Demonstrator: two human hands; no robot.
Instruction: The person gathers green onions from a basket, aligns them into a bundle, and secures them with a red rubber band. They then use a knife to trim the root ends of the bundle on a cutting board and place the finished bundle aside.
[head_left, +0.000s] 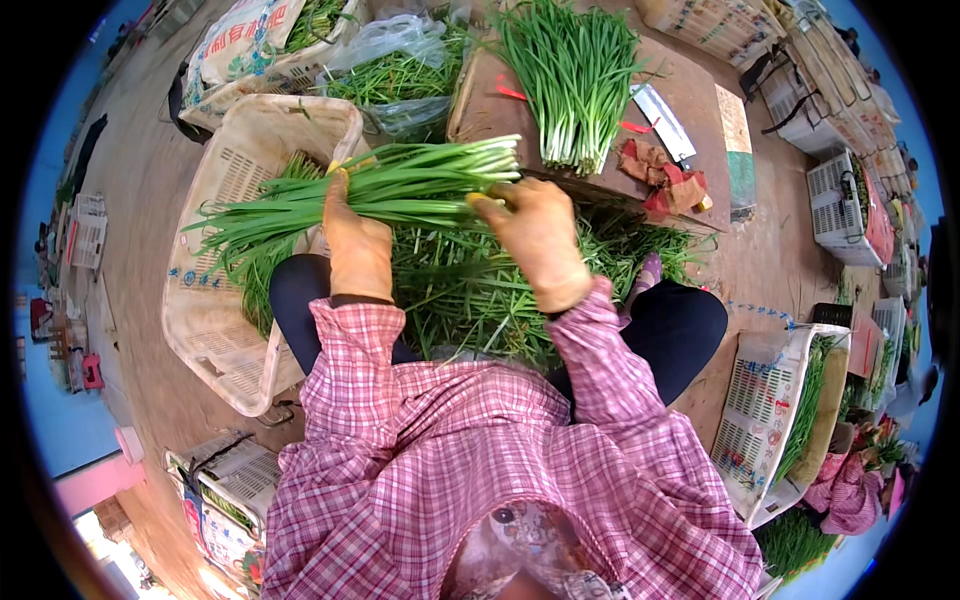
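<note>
My gloved left hand (358, 244) is closed around a bunch of green garlic chives (397, 184), whose pale stem ends point right. My gloved right hand (536, 232) is at those stem ends, fingers bent; whether it grips any stems is unclear. A larger pile of chives (577, 90) lies on the brown board (675, 67) ahead. Beside it rest a broad-bladed knife (664, 124), red strips and a red and tan cloth (664, 180). Loose leaves (465, 300) cover the space between my knees.
A white plastic crate (217, 330) holding greens stands at my left. Behind it are a clear plastic bag (397, 45) of leaves and another crate (225, 105) with a printed sack. At my right stands a crate (757, 420) of chives; stacked crates (817, 82) are farther off.
</note>
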